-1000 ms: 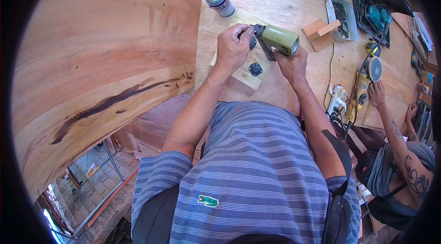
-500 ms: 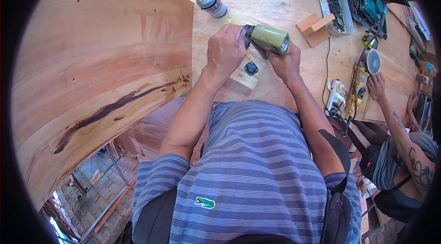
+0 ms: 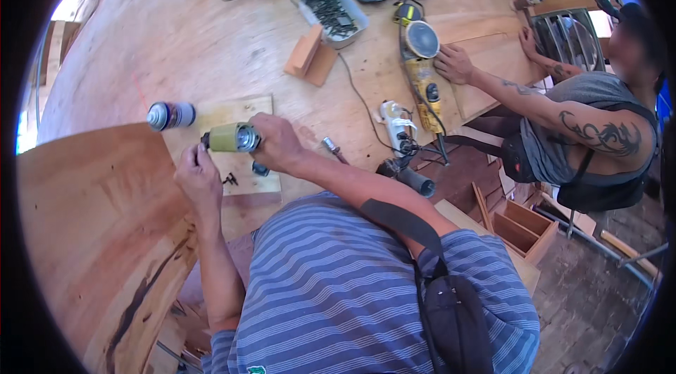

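Both my hands hold an olive-green air nailer (image 3: 224, 138) over the bench, its open round end showing metal inside and turned to the right. My left hand (image 3: 198, 175) pinches the dark nose at its left end. Behind the open end, my right hand (image 3: 278, 143) is closed round the tool, its grip hidden by the fingers. Below lie a small black cap-like part (image 3: 260, 169), partly covered, and several small black screws (image 3: 230, 179) on a wooden board (image 3: 255, 187). A spray can (image 3: 171, 115) with a thin red straw lies just beyond my left hand.
A curved wood panel (image 3: 91, 233) rises at left. Further right are an L-shaped wood block (image 3: 310, 57), a tub of metal bits (image 3: 329, 13), a power strip (image 3: 394, 124) with cords and a yellow grinder (image 3: 426, 92). A co-worker's hand (image 3: 454, 64) rests beside the grinder.
The view has swung right, so the bench things sit further left and more of the co-worker shows. My left hand has shifted its hold to the nailer's nose end; my right hand keeps holding it.
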Demonstrator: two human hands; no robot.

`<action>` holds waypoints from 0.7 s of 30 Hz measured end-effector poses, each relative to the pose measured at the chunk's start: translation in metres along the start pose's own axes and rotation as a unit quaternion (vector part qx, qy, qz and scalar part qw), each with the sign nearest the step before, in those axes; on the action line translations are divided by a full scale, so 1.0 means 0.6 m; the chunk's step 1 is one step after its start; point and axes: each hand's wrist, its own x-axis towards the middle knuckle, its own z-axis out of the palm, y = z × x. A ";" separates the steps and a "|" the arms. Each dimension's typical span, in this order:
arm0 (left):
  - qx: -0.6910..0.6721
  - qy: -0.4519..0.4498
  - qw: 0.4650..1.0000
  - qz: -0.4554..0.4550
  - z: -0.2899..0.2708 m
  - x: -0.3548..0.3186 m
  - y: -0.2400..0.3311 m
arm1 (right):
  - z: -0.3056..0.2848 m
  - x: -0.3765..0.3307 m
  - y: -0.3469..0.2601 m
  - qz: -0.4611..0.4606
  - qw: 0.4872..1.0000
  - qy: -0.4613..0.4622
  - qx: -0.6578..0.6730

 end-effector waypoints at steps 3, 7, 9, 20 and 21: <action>-0.036 -0.037 0.998 -0.024 -0.009 0.001 -0.010 | -0.013 0.012 0.001 0.005 0.999 -0.029 0.014; -0.188 -0.155 0.962 -0.121 -0.018 -0.008 -0.012 | -0.042 0.031 0.018 0.027 0.995 -0.064 0.065; -0.221 -0.202 0.948 -0.112 -0.036 -0.001 0.010 | -0.050 0.031 0.020 0.047 0.993 -0.071 0.080; -0.020 -0.289 0.928 0.234 -0.082 0.078 -0.047 | -0.059 0.025 0.020 0.012 0.991 -0.112 0.068; -0.025 -0.258 0.934 0.244 -0.078 0.073 -0.041 | -0.059 0.022 0.022 0.006 0.991 -0.111 0.070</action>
